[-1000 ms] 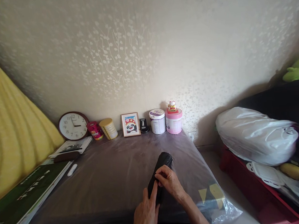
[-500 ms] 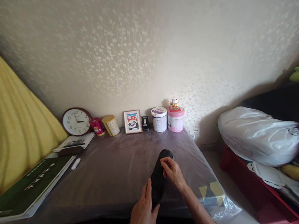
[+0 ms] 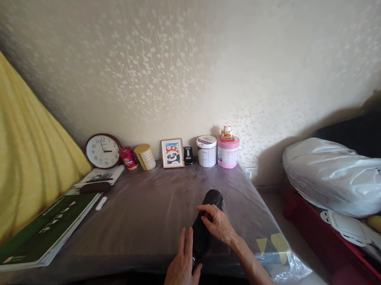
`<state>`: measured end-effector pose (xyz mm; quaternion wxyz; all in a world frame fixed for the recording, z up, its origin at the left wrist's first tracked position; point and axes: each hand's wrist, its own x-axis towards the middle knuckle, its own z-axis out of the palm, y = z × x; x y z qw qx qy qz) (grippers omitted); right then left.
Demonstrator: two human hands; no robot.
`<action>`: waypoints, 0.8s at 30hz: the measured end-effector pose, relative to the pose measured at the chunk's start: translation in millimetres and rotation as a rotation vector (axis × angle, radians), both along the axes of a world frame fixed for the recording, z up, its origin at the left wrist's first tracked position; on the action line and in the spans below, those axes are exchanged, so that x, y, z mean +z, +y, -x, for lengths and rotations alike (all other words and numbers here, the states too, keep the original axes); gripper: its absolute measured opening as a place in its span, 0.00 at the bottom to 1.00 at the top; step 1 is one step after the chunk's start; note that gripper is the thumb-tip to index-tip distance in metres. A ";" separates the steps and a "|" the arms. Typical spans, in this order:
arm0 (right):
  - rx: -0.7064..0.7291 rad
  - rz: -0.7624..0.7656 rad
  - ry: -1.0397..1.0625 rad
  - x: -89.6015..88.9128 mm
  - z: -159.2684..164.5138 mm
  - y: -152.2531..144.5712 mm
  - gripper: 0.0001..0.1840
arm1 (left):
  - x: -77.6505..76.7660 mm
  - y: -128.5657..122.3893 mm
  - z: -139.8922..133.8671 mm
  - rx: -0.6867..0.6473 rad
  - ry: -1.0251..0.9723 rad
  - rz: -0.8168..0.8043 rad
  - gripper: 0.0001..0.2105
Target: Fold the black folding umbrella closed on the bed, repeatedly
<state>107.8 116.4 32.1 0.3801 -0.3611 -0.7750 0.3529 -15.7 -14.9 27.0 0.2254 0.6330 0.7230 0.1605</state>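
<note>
A black folded umbrella (image 3: pixel 204 234) lies slanted near the front edge of the table, its far end pointing away and slightly right. My left hand (image 3: pixel 182 265) holds its near end, fingers along the left side and thumb on the right. A small shiny part shows beside that thumb; the rest of the near end is hidden. Bent over the upper half of the umbrella is my right hand (image 3: pixel 218 224), its thumb and fingers closed on the dark fabric. Whether a strap is between those fingertips cannot be made out.
Along the wall stand a clock (image 3: pixel 103 151), a red can (image 3: pixel 128 158), a yellow can (image 3: pixel 145 157), a framed panda picture (image 3: pixel 172 153) and two tubs (image 3: pixel 207 152). A green book (image 3: pixel 50 228) lies left. Right of the table, a red box (image 3: pixel 325 237) holds a white bag (image 3: pixel 337 174).
My right hand has moved slightly down and left along the umbrella, its fingers reaching further across it. My left fingers have spread a little. The view has shifted slightly.
</note>
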 end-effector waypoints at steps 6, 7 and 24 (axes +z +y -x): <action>0.007 0.084 0.122 -11.0 0.3 1.9 0.17 | -12.4 2.5 1.9 -0.059 -0.005 -0.078 0.39; 0.011 0.136 0.174 -11.4 -1.8 1.2 0.16 | -14.3 3.0 2.2 -0.065 -0.003 -0.088 0.39; -0.040 0.236 0.176 -8.7 -37.2 -6.9 0.17 | -25.5 2.8 0.8 -0.097 0.056 -0.113 0.37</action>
